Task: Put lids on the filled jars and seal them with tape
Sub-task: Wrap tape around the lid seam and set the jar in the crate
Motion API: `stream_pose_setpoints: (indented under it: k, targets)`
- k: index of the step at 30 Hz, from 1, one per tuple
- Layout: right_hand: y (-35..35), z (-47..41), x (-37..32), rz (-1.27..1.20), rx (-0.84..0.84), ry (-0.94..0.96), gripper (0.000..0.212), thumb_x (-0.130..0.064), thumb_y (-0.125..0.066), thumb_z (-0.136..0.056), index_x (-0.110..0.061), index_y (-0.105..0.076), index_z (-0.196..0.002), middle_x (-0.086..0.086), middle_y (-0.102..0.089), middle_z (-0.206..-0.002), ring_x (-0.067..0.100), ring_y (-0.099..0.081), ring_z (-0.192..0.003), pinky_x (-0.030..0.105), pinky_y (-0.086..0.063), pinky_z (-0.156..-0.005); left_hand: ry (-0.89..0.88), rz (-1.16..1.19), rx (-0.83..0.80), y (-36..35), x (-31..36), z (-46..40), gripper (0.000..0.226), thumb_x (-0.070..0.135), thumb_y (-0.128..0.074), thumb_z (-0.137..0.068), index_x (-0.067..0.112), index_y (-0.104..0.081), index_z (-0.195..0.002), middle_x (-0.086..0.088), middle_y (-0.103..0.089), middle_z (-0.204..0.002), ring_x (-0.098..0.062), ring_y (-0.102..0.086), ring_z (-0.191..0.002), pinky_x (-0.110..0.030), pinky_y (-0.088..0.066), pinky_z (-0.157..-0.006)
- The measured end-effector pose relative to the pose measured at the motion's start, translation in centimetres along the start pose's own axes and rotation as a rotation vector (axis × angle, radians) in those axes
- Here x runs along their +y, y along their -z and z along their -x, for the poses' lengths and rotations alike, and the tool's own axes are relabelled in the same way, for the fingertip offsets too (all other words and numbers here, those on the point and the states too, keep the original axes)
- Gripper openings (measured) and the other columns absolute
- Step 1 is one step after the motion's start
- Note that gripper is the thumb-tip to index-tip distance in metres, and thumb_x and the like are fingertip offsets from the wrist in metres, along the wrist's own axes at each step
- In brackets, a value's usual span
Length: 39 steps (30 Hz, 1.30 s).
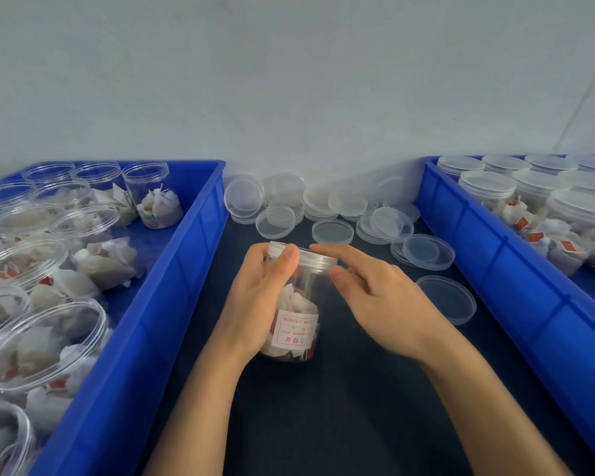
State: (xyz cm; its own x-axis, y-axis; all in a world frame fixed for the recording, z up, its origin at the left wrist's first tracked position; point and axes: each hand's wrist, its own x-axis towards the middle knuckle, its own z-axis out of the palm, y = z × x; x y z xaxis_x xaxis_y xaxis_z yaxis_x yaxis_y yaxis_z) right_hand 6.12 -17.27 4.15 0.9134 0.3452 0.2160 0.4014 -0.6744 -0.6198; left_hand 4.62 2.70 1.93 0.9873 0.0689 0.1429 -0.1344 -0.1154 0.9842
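Between the two crates: a clear jar (294,314) stands on the dark counter (358,407), pretty much dead centre
Jar contents: white tea-bag-looking pouches, plus a white label with red print facing the camera, can't read it tbh
Lid: a clear lid (315,259) sits on top of the jar, whether it's fully screwed down I can't tell
Left hand: the left hand (258,304) is wrapped around the jar's left side, thumb up near the lid rim, so it's holding the jar
Right hand: the right hand (375,293) comes in from the jar's right, index finger and thumb pinching the lid's edge
Behind the jar: a loose heap of spare lids (323,207) against the wall, some stacked, some leaning
Right of the jar: one single lid (449,298) lying flat on the counter, close to the right hand
Left of the jar: a blue crate (186,269) full of open filled jars (42,338) with no lids on
Far right of the jar: another blue crate (495,255) holding capped jars (488,187)
Tape: can't make out any on the jar
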Motion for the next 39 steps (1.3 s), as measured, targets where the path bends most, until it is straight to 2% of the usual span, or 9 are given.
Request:
stream_pose_setpoints:
  k: [3, 5, 9, 14, 16, 20, 24, 30, 39]
  targets:
    - [0.1, 0.0, 0.1, -0.014, 0.003, -0.021, 0.039, -0.042, -0.041, -0.109, -0.068, -0.045, -0.138, -0.010, -0.067, -0.074, 0.009, -0.062, -0.073, 0.037, -0.053, -0.077, -0.019, -0.092, 0.003, -0.3, 0.0, 0.1, 0.054, 0.078, -0.055, -0.085, 0.040, -0.044, -0.122, 0.028, -0.069, -0.113, 0.003, -0.071, -0.106, -0.019, -0.055, -0.078]
    - [0.1, 0.0, 0.0, -0.022, 0.018, -0.030, 0.039, -0.042, -0.042, -0.109, -0.068, -0.045, -0.138, -0.009, -0.074, -0.090, 0.008, -0.067, -0.087, 0.040, -0.055, -0.090, -0.082, -0.245, 0.108, -0.5, 0.1, 0.2, 0.052, 0.083, -0.057, -0.080, 0.045, -0.043, -0.115, 0.023, -0.069, -0.111, 0.005, -0.069, -0.102, -0.022, -0.055, -0.080]
    - [-0.4, 0.1, -0.3, 0.029, 0.065, -0.027, 0.038, -0.046, -0.039, -0.108, -0.067, -0.043, -0.140, -0.026, -0.068, -0.082, 0.001, -0.062, -0.080, 0.035, -0.050, -0.079, -0.170, -0.402, 0.328, -1.2, 0.2, 0.6, 0.047, 0.086, -0.053, -0.082, 0.046, -0.054, -0.106, 0.023, -0.068, -0.104, 0.004, -0.068, -0.094, -0.034, -0.060, -0.080]
    - [-0.7, 0.1, -0.6, 0.003, 0.054, -0.004, 0.038, -0.054, -0.035, -0.107, -0.067, -0.040, -0.143, -0.039, -0.061, -0.079, 0.000, -0.057, -0.077, 0.036, -0.049, -0.081, -0.092, -0.413, 0.234, -1.8, 0.1, 0.5, 0.065, 0.091, -0.057, -0.073, 0.048, -0.048, -0.121, 0.025, -0.069, -0.107, 0.003, -0.068, -0.099, -0.036, -0.061, -0.086]
    - [-0.5, 0.1, -0.4, -0.060, 0.023, 0.002, 0.039, -0.050, -0.037, -0.109, -0.068, -0.040, -0.143, -0.025, -0.070, -0.093, 0.004, -0.063, -0.086, 0.040, -0.053, -0.087, -0.085, -0.363, 0.227, -1.5, 0.0, 0.4, 0.069, 0.088, -0.062, -0.072, 0.043, -0.052, -0.123, 0.021, -0.071, -0.108, 0.003, -0.069, -0.099, -0.033, -0.061, -0.084]
    - [-0.2, 0.2, 0.0, -0.133, 0.001, 0.033, 0.039, -0.043, -0.040, -0.110, -0.065, -0.043, -0.143, 0.004, -0.061, -0.073, 0.010, -0.055, -0.065, 0.042, -0.051, -0.071, -0.016, -0.188, 0.223, -0.8, 0.0, 0.2, 0.062, 0.083, -0.064, -0.071, 0.039, -0.060, -0.116, 0.024, -0.072, -0.103, 0.004, -0.071, -0.094, -0.033, -0.060, -0.082]
    - [-0.2, -0.1, 0.5, -0.070, 0.062, 0.032, 0.035, -0.048, -0.044, -0.108, -0.065, -0.047, -0.139, -0.014, -0.058, -0.062, 0.005, -0.055, -0.062, 0.028, -0.038, -0.066, 0.014, -0.097, 0.182, -0.5, 0.6, 0.2, 0.063, 0.084, -0.063, -0.069, 0.038, -0.063, -0.113, 0.025, -0.072, -0.103, 0.004, -0.071, -0.092, -0.023, -0.053, -0.073]
    - [0.4, -0.2, 0.9, -0.122, 0.057, 0.011, 0.031, -0.049, -0.052, -0.106, -0.058, -0.055, -0.135, -0.007, -0.043, -0.053, 0.007, -0.044, -0.052, 0.034, -0.047, -0.067, 0.007, -0.026, 0.139, -0.4, 0.8, 0.3, 0.064, 0.081, -0.065, -0.069, 0.035, -0.065, -0.112, 0.019, -0.074, -0.103, -0.001, -0.074, -0.092, -0.019, -0.054, -0.068]
    - [0.6, -0.2, 0.9, -0.114, 0.038, 0.004, 0.031, -0.052, -0.053, -0.104, -0.063, -0.055, -0.133, -0.009, -0.051, -0.054, 0.005, -0.051, -0.055, 0.026, -0.039, -0.063, 0.020, 0.008, 0.030, -0.1, 0.3, 0.1, 0.054, 0.073, -0.069, -0.082, 0.034, -0.063, -0.118, 0.016, -0.075, -0.105, -0.005, -0.076, -0.095, -0.013, -0.056, -0.068]
